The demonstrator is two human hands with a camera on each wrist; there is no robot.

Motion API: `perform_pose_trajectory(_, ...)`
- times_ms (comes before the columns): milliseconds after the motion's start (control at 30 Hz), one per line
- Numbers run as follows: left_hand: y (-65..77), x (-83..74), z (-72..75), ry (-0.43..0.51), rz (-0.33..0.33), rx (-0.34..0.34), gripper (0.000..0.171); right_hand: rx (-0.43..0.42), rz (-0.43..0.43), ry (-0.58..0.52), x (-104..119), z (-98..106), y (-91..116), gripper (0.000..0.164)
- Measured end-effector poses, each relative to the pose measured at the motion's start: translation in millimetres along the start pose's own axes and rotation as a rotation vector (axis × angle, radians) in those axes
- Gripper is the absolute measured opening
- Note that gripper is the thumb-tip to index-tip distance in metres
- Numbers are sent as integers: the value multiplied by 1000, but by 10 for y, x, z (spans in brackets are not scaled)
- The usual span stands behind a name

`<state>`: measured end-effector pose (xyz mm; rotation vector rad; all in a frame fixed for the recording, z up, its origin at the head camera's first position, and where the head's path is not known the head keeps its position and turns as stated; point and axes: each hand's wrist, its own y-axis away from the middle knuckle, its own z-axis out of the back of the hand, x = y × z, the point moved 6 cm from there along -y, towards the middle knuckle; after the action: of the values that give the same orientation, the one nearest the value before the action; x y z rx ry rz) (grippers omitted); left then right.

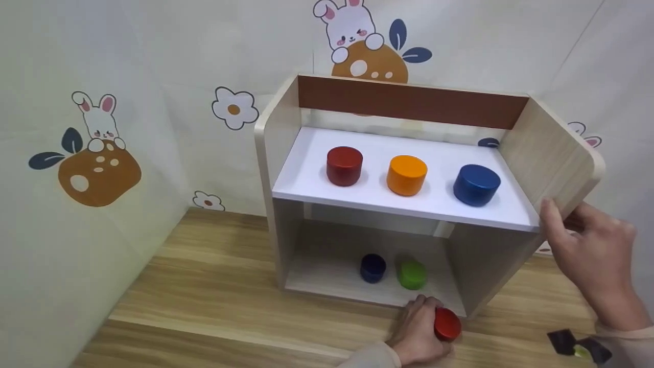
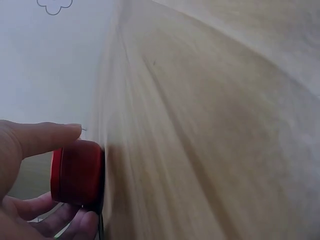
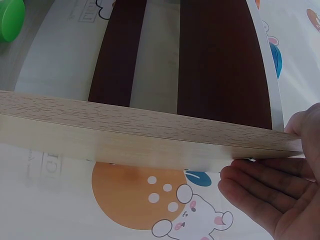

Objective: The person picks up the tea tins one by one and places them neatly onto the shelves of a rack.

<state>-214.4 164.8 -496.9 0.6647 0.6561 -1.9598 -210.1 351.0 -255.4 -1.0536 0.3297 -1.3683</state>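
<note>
My left hand holds a small red round tin low over the tabletop, in front of the shelf's lower right corner. In the left wrist view, thumb and fingers pinch the tin from opposite sides, its flat end against the wood surface. My right hand grips the right side panel of a small two-tier wooden shelf, thumb at the front edge and fingers round the outside. On the lower tier stand a dark blue tin and a green tin.
The white upper tier carries a dark red tin, an orange tin and a blue tin in a row. Black scraps lie on the table by the right forearm. A rabbit-print sheet hangs behind.
</note>
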Motion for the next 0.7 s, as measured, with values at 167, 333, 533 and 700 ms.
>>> perform_pose_trajectory(167,-19,-17,-52,-22,12,21,61,15,-11,11,2,-12,3,35)
perform_pose_trajectory(333,-18,-31,-87,0,17,39,60,8,-6,14,-1,-9,3,35)
perform_pose_trajectory(533,-16,-52,-113,31,19,73,58,17,-13,13,-15,-13,8,36)
perform_pose_trajectory(700,22,-71,-109,69,28,108,57,23,-19,15,-9,-20,9,36)
